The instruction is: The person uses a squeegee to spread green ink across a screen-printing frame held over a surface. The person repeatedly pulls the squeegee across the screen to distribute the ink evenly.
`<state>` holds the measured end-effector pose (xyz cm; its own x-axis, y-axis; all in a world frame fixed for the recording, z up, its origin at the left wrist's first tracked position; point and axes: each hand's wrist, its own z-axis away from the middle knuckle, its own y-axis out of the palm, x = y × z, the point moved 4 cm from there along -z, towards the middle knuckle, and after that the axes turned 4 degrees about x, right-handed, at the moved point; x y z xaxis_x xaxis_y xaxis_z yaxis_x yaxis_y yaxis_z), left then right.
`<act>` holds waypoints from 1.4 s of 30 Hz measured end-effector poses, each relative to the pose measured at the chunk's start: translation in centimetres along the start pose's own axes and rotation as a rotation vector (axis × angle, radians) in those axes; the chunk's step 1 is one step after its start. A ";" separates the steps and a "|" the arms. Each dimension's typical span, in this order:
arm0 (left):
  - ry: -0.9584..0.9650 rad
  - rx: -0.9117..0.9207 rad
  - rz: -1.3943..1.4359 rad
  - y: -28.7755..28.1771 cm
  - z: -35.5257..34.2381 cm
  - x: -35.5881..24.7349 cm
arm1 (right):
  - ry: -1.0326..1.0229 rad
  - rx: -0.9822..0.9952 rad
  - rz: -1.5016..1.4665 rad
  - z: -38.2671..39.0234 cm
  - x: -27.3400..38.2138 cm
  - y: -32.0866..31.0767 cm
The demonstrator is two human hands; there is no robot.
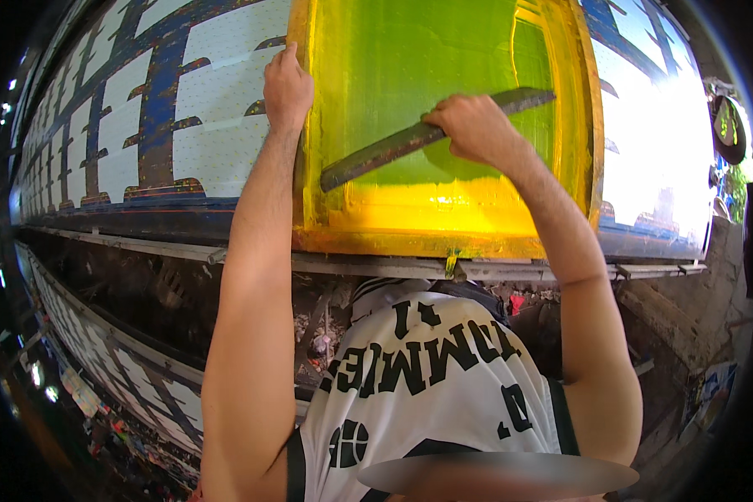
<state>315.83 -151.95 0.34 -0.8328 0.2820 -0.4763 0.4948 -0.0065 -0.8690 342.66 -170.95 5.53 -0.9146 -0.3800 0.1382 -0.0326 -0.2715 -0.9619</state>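
A wooden-edged screen-printing frame point(592, 109) lies on the long printing table, its mesh green in the middle. Thick yellow ink point(443, 205) is pooled along the near end of the mesh and smeared up the sides. My right hand point(475, 127) is closed around a dark, ink-stained squeegee point(385, 151). The squeegee slants across the mesh, its left end nearer to me and its right end farther away. At the frame's left edge, my left hand point(289, 90) grips the wooden side, its fingers partly hidden.
White fabric panels point(217, 92) with dark blue stripes cover the table on both sides of the frame. A metal rail point(510, 269) runs along the table's near edge. Another patterned table point(117, 351) stands at lower left. Litter point(322, 339) lies on the floor between the tables.
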 end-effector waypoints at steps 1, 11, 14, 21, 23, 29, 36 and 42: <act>0.004 0.005 -0.010 -0.1 0.2 -0.1 | 0.042 -0.020 -0.020 1.5 1.3 0.3; 0.048 -0.006 -0.011 0.2 -0.1 0.0 | 0.373 -0.125 -0.137 11.6 11.4 2.0; 0.062 -0.014 -0.040 0.1 -0.2 -0.2 | 0.397 -0.124 -0.170 11.5 11.5 1.3; 0.061 -0.014 -0.032 0.2 -0.3 -0.2 | 0.438 -0.086 -0.245 10.5 9.5 -0.3; 0.076 -0.043 -0.027 0.2 -0.1 -0.2 | 0.432 -0.055 -0.256 9.9 9.1 -0.2; 0.080 -0.051 -0.013 0.2 -0.4 0.0 | 0.400 0.004 -0.184 7.1 2.3 -2.7; 0.007 -0.028 -0.098 0.0 -0.1 -1.2 | 0.413 -0.262 0.049 -1.7 -13.6 -5.1; -0.015 -0.020 -0.143 0.0 0.0 -1.6 | 0.397 -0.434 0.141 -8.3 -24.3 -5.4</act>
<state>317.12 -152.34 1.12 -0.8989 0.2638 -0.3497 0.3754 0.0523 -0.9254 361.71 -152.96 5.45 -0.9999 -0.0046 -0.0161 0.0151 0.1749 -0.9845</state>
